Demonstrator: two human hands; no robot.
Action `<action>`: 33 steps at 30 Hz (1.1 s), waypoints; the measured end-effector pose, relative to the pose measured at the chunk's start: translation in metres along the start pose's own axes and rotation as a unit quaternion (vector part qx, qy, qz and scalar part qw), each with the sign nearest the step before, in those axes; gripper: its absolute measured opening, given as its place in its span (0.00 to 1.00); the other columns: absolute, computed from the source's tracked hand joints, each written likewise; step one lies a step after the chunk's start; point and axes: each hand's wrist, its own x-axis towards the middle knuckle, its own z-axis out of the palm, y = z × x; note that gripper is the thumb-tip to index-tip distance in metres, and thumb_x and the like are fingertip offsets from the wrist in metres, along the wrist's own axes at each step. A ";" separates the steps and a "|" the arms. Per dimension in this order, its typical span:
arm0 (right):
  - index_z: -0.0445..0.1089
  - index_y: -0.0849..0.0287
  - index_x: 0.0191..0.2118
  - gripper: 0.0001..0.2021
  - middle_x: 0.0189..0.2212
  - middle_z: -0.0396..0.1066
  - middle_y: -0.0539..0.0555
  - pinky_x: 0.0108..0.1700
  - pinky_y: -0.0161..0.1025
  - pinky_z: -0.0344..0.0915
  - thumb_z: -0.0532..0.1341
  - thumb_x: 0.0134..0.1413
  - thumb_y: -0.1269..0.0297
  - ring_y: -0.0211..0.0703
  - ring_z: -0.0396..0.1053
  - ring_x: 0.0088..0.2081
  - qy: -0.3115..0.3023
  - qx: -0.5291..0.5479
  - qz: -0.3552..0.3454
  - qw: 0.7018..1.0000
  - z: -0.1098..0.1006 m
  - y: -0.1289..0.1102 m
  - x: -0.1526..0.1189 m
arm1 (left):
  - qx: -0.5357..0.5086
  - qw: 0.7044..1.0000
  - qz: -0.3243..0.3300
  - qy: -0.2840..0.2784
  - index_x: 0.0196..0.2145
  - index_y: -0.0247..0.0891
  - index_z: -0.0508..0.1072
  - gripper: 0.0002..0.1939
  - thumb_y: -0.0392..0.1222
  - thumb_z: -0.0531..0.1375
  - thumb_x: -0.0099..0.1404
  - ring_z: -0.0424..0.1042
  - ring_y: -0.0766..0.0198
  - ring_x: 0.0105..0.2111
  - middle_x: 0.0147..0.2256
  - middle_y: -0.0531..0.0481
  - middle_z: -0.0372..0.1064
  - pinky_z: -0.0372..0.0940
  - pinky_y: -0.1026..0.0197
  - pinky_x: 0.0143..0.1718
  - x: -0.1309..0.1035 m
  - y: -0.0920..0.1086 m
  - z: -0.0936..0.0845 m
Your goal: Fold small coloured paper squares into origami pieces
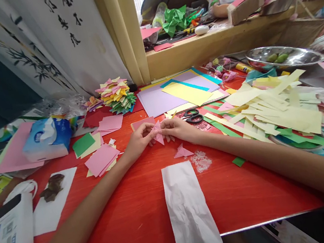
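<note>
Between my hands, above the red table (129, 222), is a small pink folded paper piece (158, 133) with pointed ends. My left hand (140, 138) pinches its left side, and my right hand (178, 129) pinches its right side. Just below my right hand lies another pink folded paper piece (183, 151), flat and triangular. Beside it is a lacy whitish patch (201, 161) on the tabletop. Black-handled scissors (195, 119) rest right behind my right hand. A pink paper square (143, 123) lies partly hidden behind my left fingers.
Pink paper squares (102, 160) and a tissue pack (47, 138) lie left. A layered folded-paper model (117, 96) stands at the back, near large coloured sheets (154, 102). Cut paper strips (285, 113) pile up right, before a metal bowl (309, 57). White paper (188, 204) overhangs the front edge.
</note>
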 end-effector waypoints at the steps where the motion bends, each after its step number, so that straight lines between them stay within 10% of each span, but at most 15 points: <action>1: 0.60 0.62 0.25 0.15 0.16 0.63 0.47 0.20 0.30 0.55 0.56 0.50 0.54 0.30 0.59 0.17 -0.004 -0.004 0.001 1.000 0.000 -0.001 0.000 | 0.009 1.000 -0.004 -0.002 0.33 0.35 0.65 0.13 0.48 0.57 0.57 0.65 0.72 0.22 0.24 0.55 0.61 0.63 0.68 0.24 0.000 0.001 0.000; 10: 0.63 0.62 0.27 0.15 0.19 0.64 0.49 0.25 0.31 0.59 0.56 0.51 0.54 0.31 0.62 0.21 -0.030 -0.022 0.001 0.999 0.002 -0.005 -0.001 | 0.015 1.000 -0.003 0.019 0.26 0.36 0.63 0.13 0.49 0.55 0.59 0.63 0.71 0.21 0.20 0.57 0.60 0.60 0.67 0.25 -0.005 0.004 -0.002; 17: 0.64 0.62 0.28 0.13 0.14 0.61 0.46 0.19 0.29 0.51 0.55 0.52 0.56 0.29 0.56 0.16 0.011 -0.004 0.028 1.000 -0.001 -0.005 -0.002 | 0.160 0.975 0.135 0.081 0.47 0.42 0.65 0.17 0.44 0.56 0.59 0.64 0.67 0.39 0.42 0.50 0.63 0.63 0.66 0.38 -0.008 0.008 0.001; 25: 0.67 0.65 0.30 0.14 0.11 0.62 0.46 0.15 0.29 0.41 0.58 0.49 0.56 0.27 0.53 0.11 -0.008 0.074 0.039 0.996 -0.001 -0.008 -0.003 | 0.265 0.944 0.186 0.056 0.50 0.42 0.66 0.18 0.42 0.54 0.62 0.63 0.69 0.35 0.34 0.51 0.62 0.62 0.65 0.38 -0.007 0.006 0.001; 33: 0.70 0.65 0.31 0.16 0.09 0.62 0.47 0.15 0.30 0.41 0.58 0.48 0.54 0.27 0.52 0.11 0.030 0.089 0.025 0.995 -0.001 -0.008 -0.005 | 0.308 0.926 0.213 0.056 0.54 0.47 0.59 0.20 0.44 0.50 0.64 0.56 0.60 0.53 0.59 0.46 0.44 0.56 0.53 0.53 -0.009 0.007 0.005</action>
